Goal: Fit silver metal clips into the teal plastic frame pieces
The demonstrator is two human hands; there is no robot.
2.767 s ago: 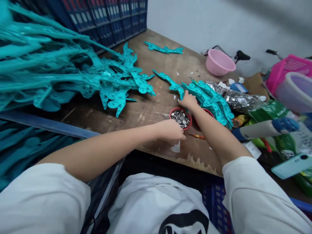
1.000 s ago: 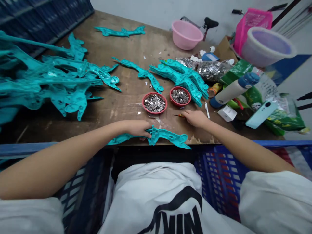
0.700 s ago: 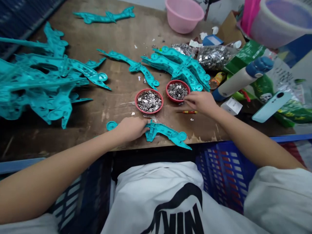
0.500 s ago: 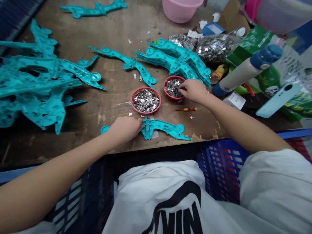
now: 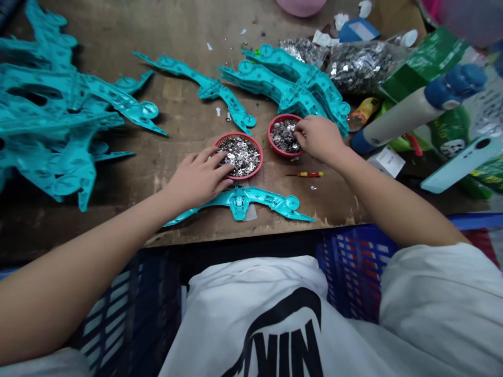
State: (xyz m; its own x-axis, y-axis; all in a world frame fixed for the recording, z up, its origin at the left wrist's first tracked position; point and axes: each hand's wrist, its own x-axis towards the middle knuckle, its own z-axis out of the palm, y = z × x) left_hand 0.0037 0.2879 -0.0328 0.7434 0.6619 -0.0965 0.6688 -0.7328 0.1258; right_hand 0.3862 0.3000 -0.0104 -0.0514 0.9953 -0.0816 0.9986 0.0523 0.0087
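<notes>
My left hand (image 5: pixel 200 177) is open, its fingers spread over the left edge of a red basket (image 5: pixel 260 163) full of small silvery metal pieces (image 5: pixel 241 157). Just below that hand a turquoise plastic part (image 5: pixel 271 199), long and winged with a round disc near its right end, lies along the table's front edge. My right hand (image 5: pixel 320 137) has its fingertips pinched together in a second, smaller red basket (image 5: pixel 288 153) of darker metal bits (image 5: pixel 283 137). Whatever is between those fingertips is too small to make out.
More turquoise parts are heaped at the left (image 5: pixel 47 125) and stacked behind the baskets (image 5: pixel 275 84). A red-yellow screwdriver (image 5: pixel 310 174) lies right of centre. Bags of metal pieces (image 5: pixel 353 65), a bottle (image 5: pixel 412 112) and a phone (image 5: pixel 458 163) crowd the right. Blue crates (image 5: pixel 353 272) flank my lap.
My left hand has let go of the front turquoise part and moved up to the larger basket, fingers spreading. My right hand stays at the smaller basket. The view has shifted slightly.
</notes>
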